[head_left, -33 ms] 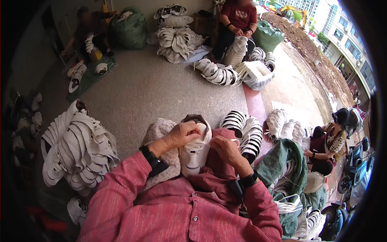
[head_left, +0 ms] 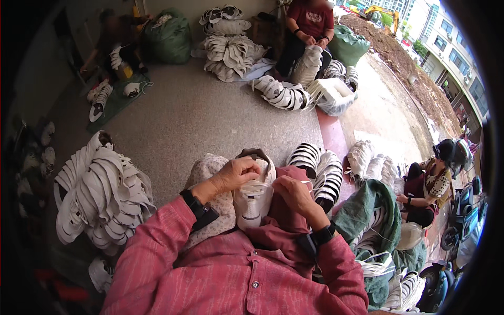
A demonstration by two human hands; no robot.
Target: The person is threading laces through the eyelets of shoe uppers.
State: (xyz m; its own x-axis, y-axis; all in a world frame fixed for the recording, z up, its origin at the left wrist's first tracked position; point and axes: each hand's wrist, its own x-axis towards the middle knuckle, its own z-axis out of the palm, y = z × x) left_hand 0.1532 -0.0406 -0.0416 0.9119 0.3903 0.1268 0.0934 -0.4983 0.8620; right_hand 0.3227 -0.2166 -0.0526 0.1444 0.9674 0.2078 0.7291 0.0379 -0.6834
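A white shoe upper [head_left: 251,209] lies across my lap between my knees, its dark-lined opening facing away from me. My left hand [head_left: 236,175] is over its upper left part, thumb and fingers pinched together on a white shoelace [head_left: 256,184]. At the right edge of the upper, my right hand [head_left: 295,194] is closed in a pinch on the lace too, and a short white piece shows beside its knuckles. The lace's path under the fingers is partly hidden.
Stacked white shoe uppers [head_left: 105,194] stand at my left. More nested uppers [head_left: 326,181] and a green sack [head_left: 367,215] lie at my right. Across the floor, a seated person [head_left: 310,26] handles uppers beside a white bag [head_left: 336,97]. Another person [head_left: 425,184] sits at far right.
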